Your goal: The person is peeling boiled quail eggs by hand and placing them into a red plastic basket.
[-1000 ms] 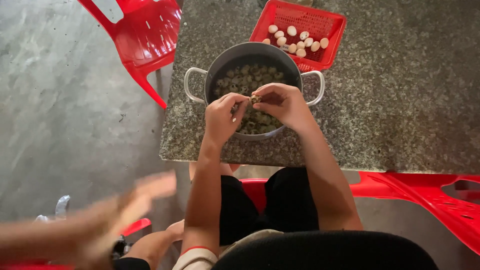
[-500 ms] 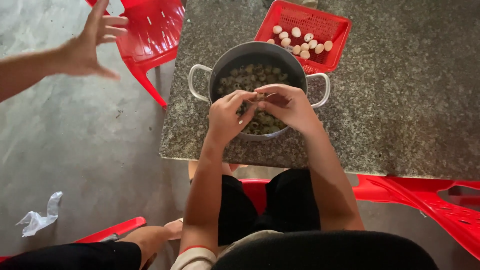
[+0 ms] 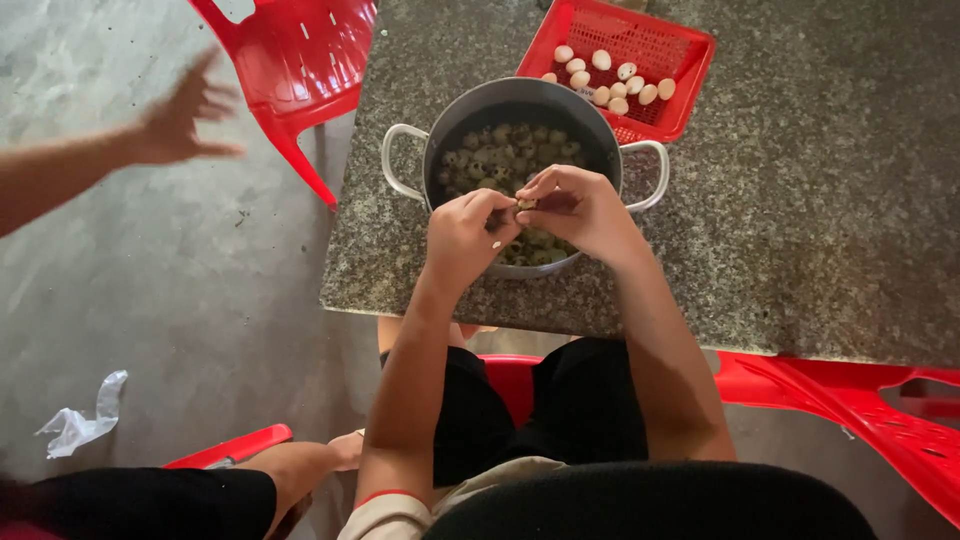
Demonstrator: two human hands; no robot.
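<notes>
Granite worktop carries pot. Red basket of peeled eggs just behind pot. Left hand, right hand over pot, fingers pinched together on one speckled egg.

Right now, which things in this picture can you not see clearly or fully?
- The small egg pinched between the left hand and right hand: fingers cover most of it, and it is too small to tell how much shell remains.
- The near part of the pot: both hands hide it.
- The red basket: its far side is cut off by the top edge.
- Another person's hand at the left: blurred by motion.
</notes>
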